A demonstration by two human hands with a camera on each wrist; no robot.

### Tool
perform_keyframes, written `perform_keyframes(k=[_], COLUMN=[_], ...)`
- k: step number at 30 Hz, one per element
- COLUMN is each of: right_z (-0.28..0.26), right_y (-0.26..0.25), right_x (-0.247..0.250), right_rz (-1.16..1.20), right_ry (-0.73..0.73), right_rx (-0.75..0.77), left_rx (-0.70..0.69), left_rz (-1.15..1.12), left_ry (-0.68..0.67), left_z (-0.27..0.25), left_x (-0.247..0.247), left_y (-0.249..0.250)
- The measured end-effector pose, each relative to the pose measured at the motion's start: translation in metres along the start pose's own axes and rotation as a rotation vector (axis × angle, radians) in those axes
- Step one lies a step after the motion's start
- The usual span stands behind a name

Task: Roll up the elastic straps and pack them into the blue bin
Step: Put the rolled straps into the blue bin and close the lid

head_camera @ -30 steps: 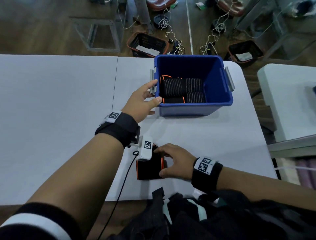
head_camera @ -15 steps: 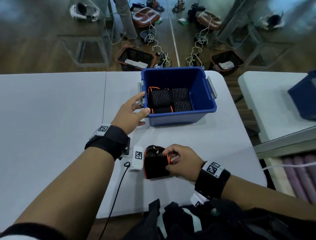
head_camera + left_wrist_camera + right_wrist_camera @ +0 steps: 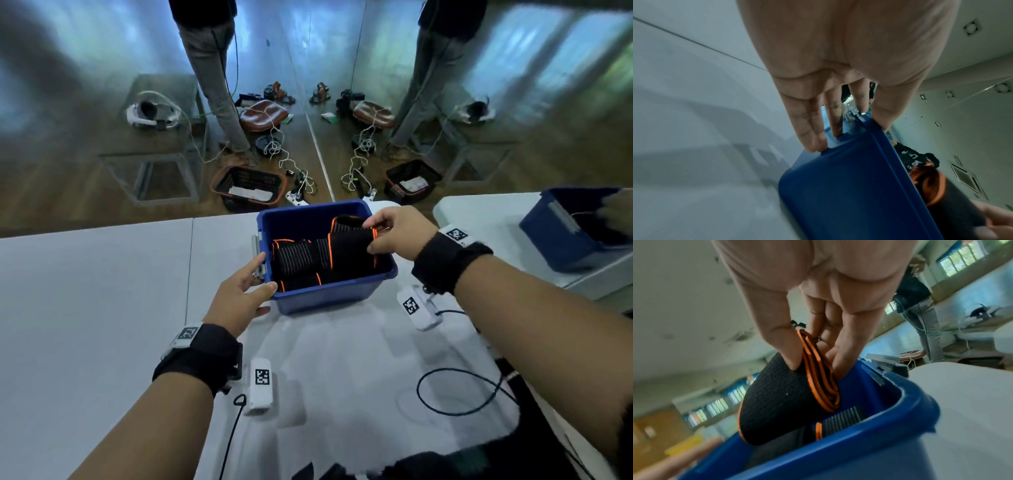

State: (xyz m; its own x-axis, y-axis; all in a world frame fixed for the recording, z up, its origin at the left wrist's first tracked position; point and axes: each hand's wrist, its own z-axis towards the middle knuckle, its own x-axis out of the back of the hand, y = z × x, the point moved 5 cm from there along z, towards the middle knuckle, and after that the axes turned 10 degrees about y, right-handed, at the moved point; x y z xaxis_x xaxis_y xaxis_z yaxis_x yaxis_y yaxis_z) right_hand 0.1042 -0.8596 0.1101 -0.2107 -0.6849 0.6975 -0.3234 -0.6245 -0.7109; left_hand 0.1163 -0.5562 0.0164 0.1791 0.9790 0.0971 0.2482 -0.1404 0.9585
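Rolled elastic strap (image 3: 352, 248), black with orange edging, held over the open top of the blue bin (image 3: 329, 294), lower end dipping among the rolls already inside. Pinched at its orange-edged end by the right hand (image 3: 397, 236), thumb on one side and fingers (image 3: 846, 344) curled on the other (seen most plainly from the right wrist, where the coiled layers of orange trim show between them). Below it in the bin, other rolled straps (image 3: 301, 260) of the same black and orange, lying side by side along the near and left part of the floor.

Steadied at the near left corner by the left hand (image 3: 239, 301): fingers (image 3: 809, 129) straight and spread against the outer left wall beside the grey latch (image 3: 257, 253), thumb laid on the rim, nothing gripped.

Standing on a white table (image 3: 102, 308), near its far edge. Black cable (image 3: 459, 390) looped on the tabletop at the near right. Off to the right, on a separate white table, a second blue bin (image 3: 561, 236). Beyond, on the wooden floor, a black basket with an orange rim (image 3: 248, 188) and tangled white cords (image 3: 284, 161).
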Motion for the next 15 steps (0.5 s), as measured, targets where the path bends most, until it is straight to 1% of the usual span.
perform_keyframes(k=[2, 4, 7, 9, 11, 13, 15], right_z=[0.020, 0.031, 0.040, 0.043, 0.053, 0.083, 0.079], right_y=[-0.006, -0.011, -0.010, -0.012, -0.010, 0.016, 0.011], right_x=[-0.014, -0.026, -0.040, -0.048, -0.058, -0.077, -0.085], right_rz=[-0.212, -0.342, -0.304, -0.337, -0.443, -0.599, -0.741], right_ry=[-0.071, -0.138, -0.230, -0.285, -0.281, -0.213, -0.193], right_rx=[0.019, -0.004, -0.115, -0.154, -0.143, -0.101, -0.060], left_rx=[0.010, 0.012, 0.010, 0.019, 0.025, 0.023, 0.020], left_rz=[-0.003, -0.003, -0.009, -0.015, -0.019, -0.020, -0.014], left_ry=[0.006, 0.010, 0.015, 0.023, 0.025, 0.024, 0.024], left_z=[0.000, -0.001, -0.005, -0.008, -0.013, -0.018, -0.020], left_x=[0.000, -0.001, -0.001, 0.000, 0.002, 0.003, 0.004], left_y=[0.001, 0.001, -0.001, -0.005, -0.008, -0.010, -0.012])
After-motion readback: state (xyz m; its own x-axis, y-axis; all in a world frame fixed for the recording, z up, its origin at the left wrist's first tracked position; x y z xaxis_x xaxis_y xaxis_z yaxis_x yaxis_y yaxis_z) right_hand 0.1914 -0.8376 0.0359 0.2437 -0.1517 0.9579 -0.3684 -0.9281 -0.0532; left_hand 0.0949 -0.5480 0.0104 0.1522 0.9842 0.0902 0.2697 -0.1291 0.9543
